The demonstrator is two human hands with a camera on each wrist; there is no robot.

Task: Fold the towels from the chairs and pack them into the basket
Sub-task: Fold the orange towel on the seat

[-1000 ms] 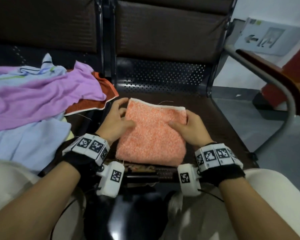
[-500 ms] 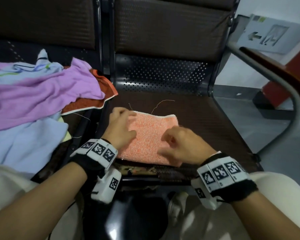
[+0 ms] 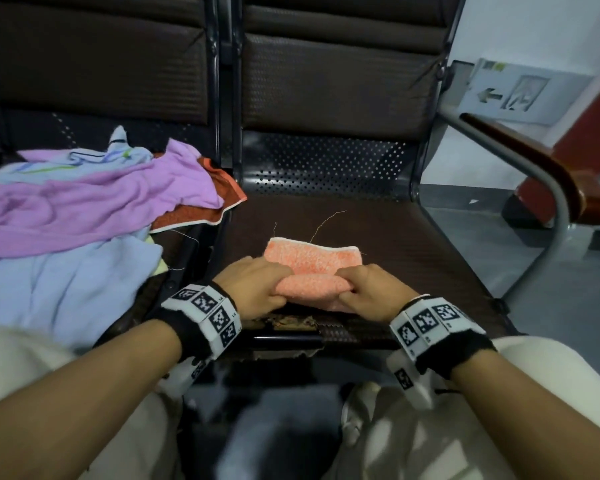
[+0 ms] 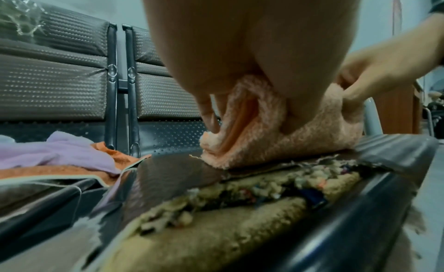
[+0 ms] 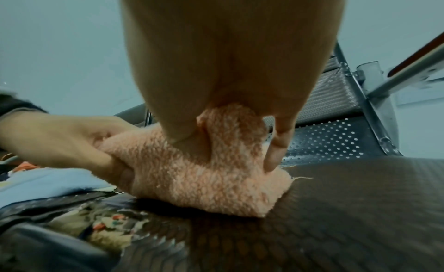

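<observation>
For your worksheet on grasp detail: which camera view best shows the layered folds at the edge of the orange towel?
The left wrist view: the orange towel faces it edge-on, stacked layers exposed. The head view shows only its top; the right wrist view only fuzzy outer pile.

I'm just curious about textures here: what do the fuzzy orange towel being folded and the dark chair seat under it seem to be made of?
The fuzzy orange towel looks like looped terry cloth, soft and matte, with loose threads at its edge. The dark chair seat appears to be textured brown faux leather; at its torn front edge, crumbly tan padding shows through. Its perforated back panel looks like metal.
</observation>
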